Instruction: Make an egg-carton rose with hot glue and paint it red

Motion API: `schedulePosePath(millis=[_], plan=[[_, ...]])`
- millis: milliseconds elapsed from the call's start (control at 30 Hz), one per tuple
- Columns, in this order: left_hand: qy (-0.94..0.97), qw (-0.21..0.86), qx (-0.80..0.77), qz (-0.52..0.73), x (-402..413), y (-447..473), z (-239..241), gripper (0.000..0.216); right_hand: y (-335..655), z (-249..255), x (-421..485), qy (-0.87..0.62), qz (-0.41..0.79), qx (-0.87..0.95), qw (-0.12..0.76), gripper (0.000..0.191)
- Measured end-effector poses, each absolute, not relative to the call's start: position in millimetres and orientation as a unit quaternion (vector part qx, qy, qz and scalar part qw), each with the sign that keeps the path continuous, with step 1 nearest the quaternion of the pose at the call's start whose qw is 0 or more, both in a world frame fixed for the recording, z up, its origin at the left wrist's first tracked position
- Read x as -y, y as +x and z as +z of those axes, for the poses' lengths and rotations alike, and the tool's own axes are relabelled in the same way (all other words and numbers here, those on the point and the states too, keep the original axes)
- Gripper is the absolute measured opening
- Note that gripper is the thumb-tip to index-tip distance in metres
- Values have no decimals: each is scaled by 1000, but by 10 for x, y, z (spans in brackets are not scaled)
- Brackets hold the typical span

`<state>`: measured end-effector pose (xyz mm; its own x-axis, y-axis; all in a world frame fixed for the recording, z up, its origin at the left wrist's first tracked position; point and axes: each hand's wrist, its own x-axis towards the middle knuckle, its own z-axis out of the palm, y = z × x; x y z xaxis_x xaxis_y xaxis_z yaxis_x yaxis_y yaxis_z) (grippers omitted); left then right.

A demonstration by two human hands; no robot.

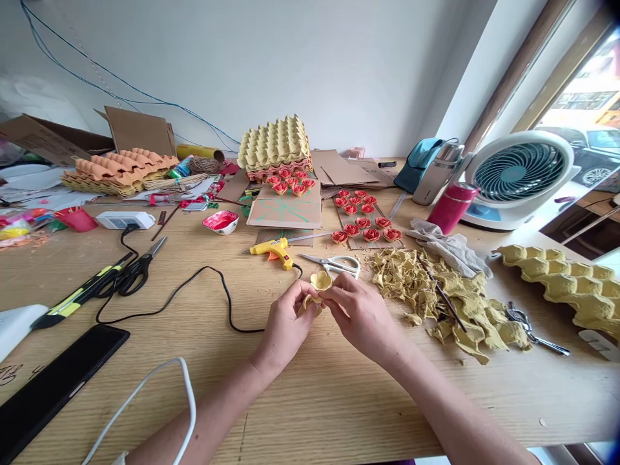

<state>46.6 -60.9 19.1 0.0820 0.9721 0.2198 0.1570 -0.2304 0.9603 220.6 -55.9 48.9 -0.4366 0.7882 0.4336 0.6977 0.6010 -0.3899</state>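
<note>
My left hand (287,318) and my right hand (359,311) meet over the wooden table (310,400), both pinched on a small yellow egg-carton flower piece (320,283). Its curled petals stick up between my fingertips. Just beyond it lie white-handled scissors (336,263) and a yellow glue gun (275,250). A heap of yellow carton scraps (436,290) lies to the right of my right hand.
Red paper roses (363,223) sit on cardboard behind. Stacked egg trays (275,147), black scissors (138,268), a black cord (194,284), a red-paint bowl (221,221), a red bottle (451,205), a fan (516,177), a yellow tray (562,278) and a phone (53,381) lie around.
</note>
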Motion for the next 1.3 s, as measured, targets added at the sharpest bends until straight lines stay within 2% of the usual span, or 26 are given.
schedulePosePath(millis=[300, 533, 833, 1033, 1167, 1300], plan=[[546, 491, -454, 504, 596, 487, 291, 27, 2205, 513, 574, -438, 79, 847, 292, 21], [555, 472, -442, 523, 592, 499, 280, 22, 2210, 534, 570, -442, 92, 839, 304, 21], [580, 476, -447, 487, 569, 472, 293, 17, 2226, 518, 553, -456, 19, 847, 271, 21], [538, 505, -452, 501, 525, 447, 233, 19, 2251, 514, 538, -489, 122, 808, 305, 10], [518, 499, -449, 531, 519, 432, 197, 23, 2219, 512, 562, -468, 184, 795, 340, 12], [520, 513, -427, 532, 546, 450, 212, 23, 2164, 475, 579, -470, 200, 793, 331, 18]])
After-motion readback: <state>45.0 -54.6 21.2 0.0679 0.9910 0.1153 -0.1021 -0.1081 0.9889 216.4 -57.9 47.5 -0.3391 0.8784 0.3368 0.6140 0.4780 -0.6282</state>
